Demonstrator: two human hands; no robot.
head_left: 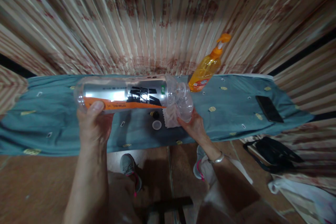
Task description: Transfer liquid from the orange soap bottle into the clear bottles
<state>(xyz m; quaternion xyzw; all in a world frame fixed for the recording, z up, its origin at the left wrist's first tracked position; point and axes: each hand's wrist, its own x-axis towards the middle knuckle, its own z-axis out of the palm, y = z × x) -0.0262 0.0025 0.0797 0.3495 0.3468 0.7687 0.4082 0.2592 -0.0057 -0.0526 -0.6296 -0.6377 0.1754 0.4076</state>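
Observation:
A large plastic bottle (118,94) with a silver and orange label lies sideways in the air above the table, its neck pointing right. My left hand (95,120) is wrapped around its base end, thumb on the orange part. At the bottle's mouth is a smaller clear plastic bottle (186,106), tilted, which my right hand (193,124) grips from below right. The two necks meet or overlap; whether they touch I cannot tell. Beneath them a pale cloth (171,118), a small dark cap (155,114) and a round whitish lid (156,125) rest on the tablecloth.
An orange pump bottle (206,70) stands toward the back, right of the small bottle. A black phone (269,108) lies at the right end of the green tablecloth (225,126). Pleated curtains (157,21) hang behind. A black bag (273,154) is at the lower right.

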